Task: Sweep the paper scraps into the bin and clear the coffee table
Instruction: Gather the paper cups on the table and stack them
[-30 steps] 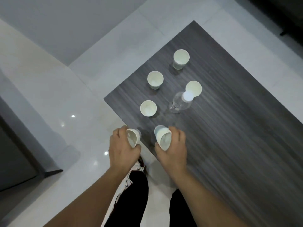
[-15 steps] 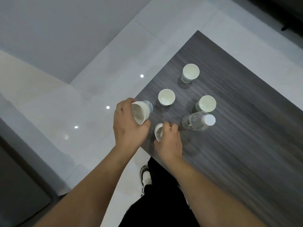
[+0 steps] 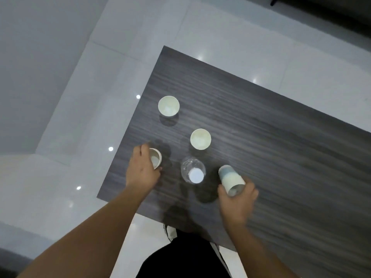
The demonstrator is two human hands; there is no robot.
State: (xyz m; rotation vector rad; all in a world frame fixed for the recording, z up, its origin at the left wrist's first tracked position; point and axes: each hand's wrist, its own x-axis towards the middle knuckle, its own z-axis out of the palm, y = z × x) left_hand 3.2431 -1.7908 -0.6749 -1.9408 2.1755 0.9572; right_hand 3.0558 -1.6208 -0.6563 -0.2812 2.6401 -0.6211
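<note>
On the dark wood coffee table (image 3: 281, 137) two white paper cups stand upright: one far left (image 3: 168, 106), one nearer the middle (image 3: 200, 139). A clear plastic bottle with a white cap (image 3: 193, 173) stands between my hands. My left hand (image 3: 142, 169) grips a paper cup (image 3: 155, 160) near the table's left edge. My right hand (image 3: 236, 199) holds a tilted stack of paper cups (image 3: 230, 180) just above the table, right of the bottle. No paper scraps or bin are in view.
Glossy white floor tiles (image 3: 220, 33) surround the table. My dark trousers and a shoe (image 3: 172, 231) show below the table's near edge. A dark piece of furniture (image 3: 331, 13) sits at the top right.
My right hand has moved to the right of the bottle and now holds a stack of cups. My left hand came down onto the table with its cup. Fewer cups stand loose.
</note>
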